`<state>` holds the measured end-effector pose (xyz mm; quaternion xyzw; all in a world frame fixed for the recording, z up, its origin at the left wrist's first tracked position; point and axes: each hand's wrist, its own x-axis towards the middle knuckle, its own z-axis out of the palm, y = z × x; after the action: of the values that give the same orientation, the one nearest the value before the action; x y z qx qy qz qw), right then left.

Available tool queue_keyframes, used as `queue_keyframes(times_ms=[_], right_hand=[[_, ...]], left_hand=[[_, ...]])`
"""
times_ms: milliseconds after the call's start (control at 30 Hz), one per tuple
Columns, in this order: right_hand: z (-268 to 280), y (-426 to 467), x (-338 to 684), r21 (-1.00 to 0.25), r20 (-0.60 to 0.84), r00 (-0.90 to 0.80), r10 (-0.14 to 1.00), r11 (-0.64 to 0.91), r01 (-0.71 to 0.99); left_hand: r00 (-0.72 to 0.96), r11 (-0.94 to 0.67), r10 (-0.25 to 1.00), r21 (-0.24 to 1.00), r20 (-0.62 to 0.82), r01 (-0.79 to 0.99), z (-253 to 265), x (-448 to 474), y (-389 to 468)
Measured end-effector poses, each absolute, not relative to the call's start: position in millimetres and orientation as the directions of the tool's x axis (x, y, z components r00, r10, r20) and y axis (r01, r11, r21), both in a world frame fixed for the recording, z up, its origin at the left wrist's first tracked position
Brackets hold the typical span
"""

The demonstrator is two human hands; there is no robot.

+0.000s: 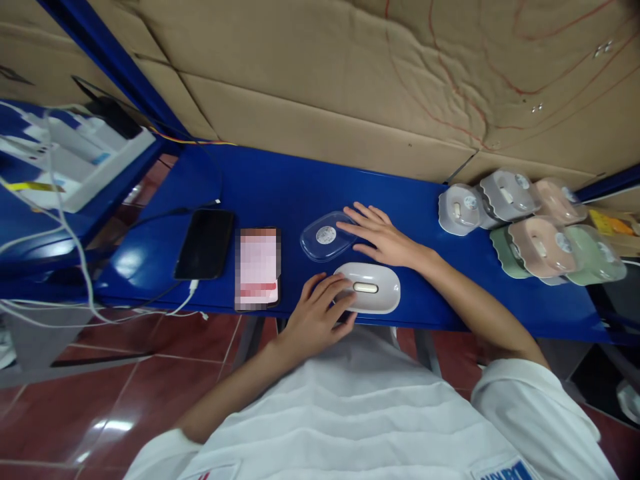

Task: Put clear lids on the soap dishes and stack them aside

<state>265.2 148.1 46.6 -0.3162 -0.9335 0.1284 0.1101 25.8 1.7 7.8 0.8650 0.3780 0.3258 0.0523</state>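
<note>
Close to the front edge of the blue table lies a white oval dish (385, 300) with a small cream-coloured bar in a slot at its middle. My left hand (320, 313) rests over the dish's left end, fingers apart and touching its rim. Just behind the dish is a clear plastic lid (315, 247) with a round white label. My right hand (383, 237) reaches over the lid's right end with its fingers spread; whether the fingertips press on it I cannot tell.
Left of the lid lie a lit phone (259, 267) and a dark phone (205, 243) beside white cables. Several lidded boxes (543, 247) in grey, pink and green are stacked at the right. Cardboard (320, 87) walls the back edge. A white power strip (115, 160) sits far left.
</note>
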Motion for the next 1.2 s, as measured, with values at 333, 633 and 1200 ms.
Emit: queue_keyframes(times_ms=[333, 633, 1200], right_hand=[[45, 111, 318, -0.467, 0.257, -0.56, 0.787, 0.609, 0.641], [39, 23, 288, -0.238, 0.269, -0.671, 0.691, 0.722, 0.649], [30, 32, 294, -0.232, 0.239, -0.711, 0.661, 0.75, 0.619]], left_hand=[[0.324, -0.563, 0.82, 0.563, 0.472, 0.605, 2, 27, 2], [0.293, -0.495, 0.869, 0.695, 0.399, 0.522, -4, 23, 5], [0.314, -0.474, 0.88, 0.689, 0.356, 0.547, -4, 17, 12]])
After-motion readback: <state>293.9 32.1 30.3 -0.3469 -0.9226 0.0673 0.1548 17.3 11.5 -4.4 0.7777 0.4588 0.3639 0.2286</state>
